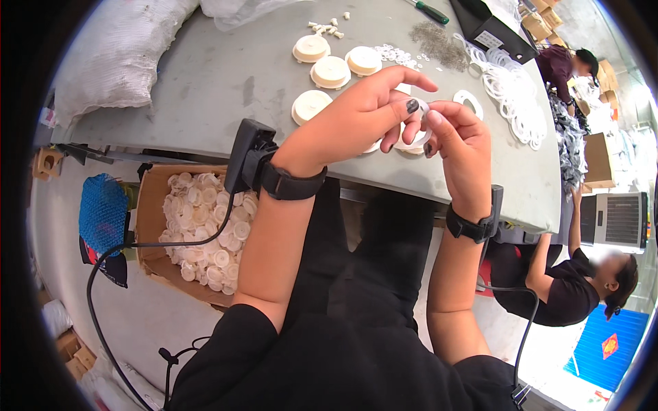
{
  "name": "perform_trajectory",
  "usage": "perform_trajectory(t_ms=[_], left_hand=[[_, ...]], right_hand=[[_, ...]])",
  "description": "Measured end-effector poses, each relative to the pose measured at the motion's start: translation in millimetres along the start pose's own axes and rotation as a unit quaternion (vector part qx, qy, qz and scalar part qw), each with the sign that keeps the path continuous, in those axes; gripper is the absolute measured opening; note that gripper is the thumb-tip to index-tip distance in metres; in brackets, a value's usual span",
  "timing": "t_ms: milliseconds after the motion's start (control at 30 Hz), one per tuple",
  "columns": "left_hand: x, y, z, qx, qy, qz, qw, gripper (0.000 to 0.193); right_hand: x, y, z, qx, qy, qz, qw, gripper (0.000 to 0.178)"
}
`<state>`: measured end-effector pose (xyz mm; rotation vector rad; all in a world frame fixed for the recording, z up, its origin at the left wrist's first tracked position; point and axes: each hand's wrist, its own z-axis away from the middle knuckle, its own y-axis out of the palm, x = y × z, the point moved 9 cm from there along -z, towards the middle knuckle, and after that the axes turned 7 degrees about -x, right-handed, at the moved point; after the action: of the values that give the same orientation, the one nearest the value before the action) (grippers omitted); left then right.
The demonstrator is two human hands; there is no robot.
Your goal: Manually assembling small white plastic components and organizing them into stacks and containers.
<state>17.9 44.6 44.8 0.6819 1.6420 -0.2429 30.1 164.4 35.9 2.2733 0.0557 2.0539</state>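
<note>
Pinching ring (424,109); ctn (150,229) w/ discs (209,229)

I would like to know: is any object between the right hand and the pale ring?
Nothing visible is: the right hand pinches the pale ring directly. The left hand is close on the other side; its hold is unclear.

on the table (205,89) before you, round caps (330,72) lie left of the heaped rings (521,106), with a screwdriver (433,12) farther back and a sack (116,58) at far left. left of your legs (391,240), discs (205,226) lie in a carton (149,219).
</note>
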Motion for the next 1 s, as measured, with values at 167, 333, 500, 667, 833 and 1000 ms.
perform_trajectory(t_ms=[167,333,500,667,833,1000], left_hand=[[13,-29,19,-0.125,0.006,0.003,0.992,0.027],[-11,-54,50,-0.286,0.048,-0.283,0.914,0.012],[-2,-51,56,-0.259,-0.018,-0.253,0.932,0.011],[9,-53,59,-0.256,0.002,-0.304,0.918,0.017],[16,-53,66,-0.29,-0.052,-0.417,0.86,0.025],[25,-52,60,-0.277,-0.091,-0.48,0.828,0.029]], right_hand=[[-11,17,0,0.015,0.017,0.007,1.0,0.015],[-12,18,3,-0.008,0.0,0.124,0.992,0.015],[-12,27,2,0.016,0.011,0.1,0.995,0.016],[-21,25,4,0.031,0.029,0.196,0.98,0.023],[-24,30,6,0.041,-0.001,0.366,0.93,0.035],[-33,29,-2,0.054,-0.025,0.412,0.909,0.039]])
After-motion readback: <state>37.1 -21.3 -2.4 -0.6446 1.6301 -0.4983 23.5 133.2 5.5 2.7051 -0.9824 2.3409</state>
